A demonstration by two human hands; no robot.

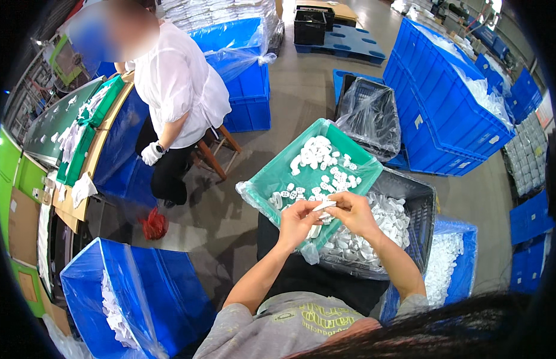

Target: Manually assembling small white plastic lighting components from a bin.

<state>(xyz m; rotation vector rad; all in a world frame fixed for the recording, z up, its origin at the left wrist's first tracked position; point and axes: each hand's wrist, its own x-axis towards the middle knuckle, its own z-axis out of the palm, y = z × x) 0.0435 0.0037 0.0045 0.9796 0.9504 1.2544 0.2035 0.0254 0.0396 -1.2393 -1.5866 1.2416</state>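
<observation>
Both my hands meet over the near edge of a green tray (282, 169). Pinched between their fingers is a slim white plastic piece (324, 205); its exact kind is too small to make out. My left hand (297, 224) grips it from the left, and my right hand (354, 214) closes on its other side. Inside the tray lie rounded white parts (315, 151) in a heap at the far end. Smaller white pieces with holes (296, 194) are scattered nearer my left hand. Some white pieces under my fingers are partly hidden.
Under the tray, a black crate (425, 206) holds many white parts (388, 224). A blue bin (469, 245) of white pieces stands at right, another blue bin (161, 287) at lower left. A person (179, 90) in white sits by a bench at left. Large blue bins (433, 113) stand far right.
</observation>
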